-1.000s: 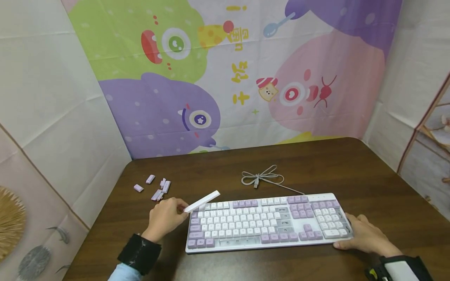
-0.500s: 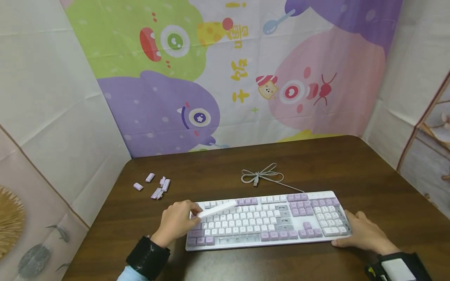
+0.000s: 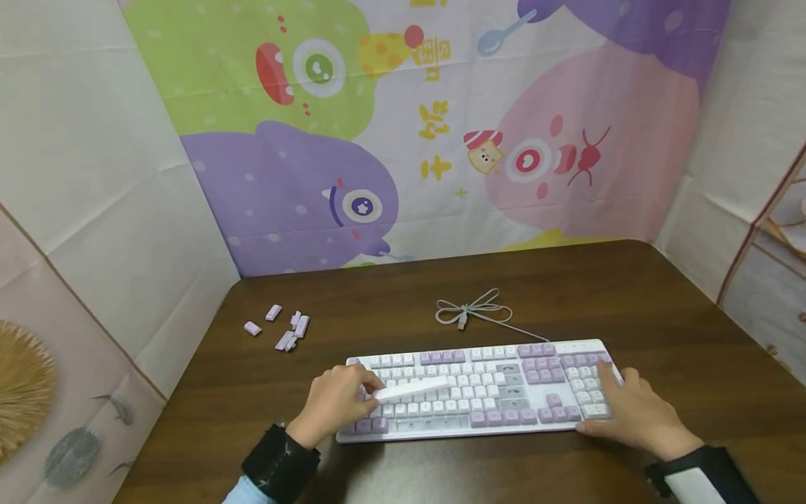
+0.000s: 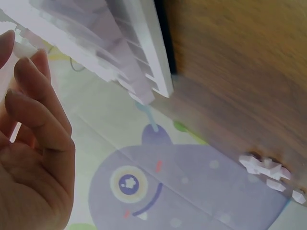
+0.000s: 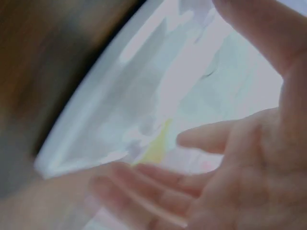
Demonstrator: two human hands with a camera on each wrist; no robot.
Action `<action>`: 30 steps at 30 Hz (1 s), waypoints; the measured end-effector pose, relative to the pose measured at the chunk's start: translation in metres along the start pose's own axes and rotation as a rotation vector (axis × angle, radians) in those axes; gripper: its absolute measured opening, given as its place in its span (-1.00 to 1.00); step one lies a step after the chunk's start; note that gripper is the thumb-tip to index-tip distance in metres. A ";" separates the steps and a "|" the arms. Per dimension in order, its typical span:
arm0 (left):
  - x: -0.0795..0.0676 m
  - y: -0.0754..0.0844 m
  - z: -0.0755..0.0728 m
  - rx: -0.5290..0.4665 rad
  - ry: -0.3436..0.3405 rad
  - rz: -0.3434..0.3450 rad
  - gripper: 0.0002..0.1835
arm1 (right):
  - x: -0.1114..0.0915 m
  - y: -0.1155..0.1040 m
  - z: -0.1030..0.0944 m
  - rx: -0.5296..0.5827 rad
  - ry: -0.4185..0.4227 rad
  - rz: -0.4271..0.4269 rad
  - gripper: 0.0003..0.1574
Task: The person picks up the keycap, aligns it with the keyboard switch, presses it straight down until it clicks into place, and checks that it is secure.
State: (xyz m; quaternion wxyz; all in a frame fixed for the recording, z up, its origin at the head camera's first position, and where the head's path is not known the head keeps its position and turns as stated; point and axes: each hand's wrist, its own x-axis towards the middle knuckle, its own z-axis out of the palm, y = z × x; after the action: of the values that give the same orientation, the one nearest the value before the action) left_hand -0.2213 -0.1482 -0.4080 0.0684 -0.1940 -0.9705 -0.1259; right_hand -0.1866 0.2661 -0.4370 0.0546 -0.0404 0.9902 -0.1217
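A white-and-lilac keyboard (image 3: 544,394) lies on the brown table, with bare grey slots along its bottom row (image 3: 433,424) and right of its letter keys. Over its left half, my left hand (image 3: 336,402) pinches one end of a long white spacebar keycap (image 3: 412,388), whose length slants across the letter keys. In the left wrist view the thumb and fingertips of that hand (image 4: 38,139) meet on the cap's end at the left edge. At the keyboard's right end is my right hand (image 3: 639,413), fingers spread over the number pad. The right wrist view, blurred, shows its fingers (image 5: 249,153) extended.
Several loose lilac keycaps (image 3: 302,327) lie at the table's left. Behind the keyboard a bundled grey cable (image 3: 466,311) rests on the table (image 3: 378,308), joined to the keyboard's back edge. A cartoon-printed cloth (image 3: 434,210) hangs beyond the table's far edge.
My left hand has carried the spacebar keycap rightward, from the keyboard's upper left corner to over the letter keys. The right hand has shifted from the keyboard's right edge onto the number pad.
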 end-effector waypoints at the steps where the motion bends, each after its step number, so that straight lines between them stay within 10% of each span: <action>1: -0.001 0.001 0.001 -0.001 -0.006 0.007 -0.86 | -0.002 -0.010 0.001 -0.012 0.036 -0.036 0.34; 8: -0.004 0.012 0.006 -0.016 -0.038 0.072 -0.85 | -0.011 -0.078 0.010 -0.068 0.376 -0.517 -0.09; 13: -0.006 0.019 0.009 0.016 -0.023 0.126 -0.85 | -0.017 -0.110 0.017 -0.115 0.371 -0.716 -0.13; 22: -0.013 0.023 0.014 0.033 -0.027 0.121 -0.85 | -0.014 -0.129 0.031 -0.140 0.062 -0.761 -0.13; 30: -0.018 0.022 0.018 0.103 0.048 0.142 -0.84 | -0.012 -0.129 0.041 -0.112 0.048 -0.766 -0.06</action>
State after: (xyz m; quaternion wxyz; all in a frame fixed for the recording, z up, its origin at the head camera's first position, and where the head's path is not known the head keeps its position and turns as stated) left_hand -0.1978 -0.1300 -0.4233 0.1103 -0.2556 -0.9575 -0.0751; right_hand -0.1615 0.1327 -0.4436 -0.0202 -0.4076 0.9094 -0.0801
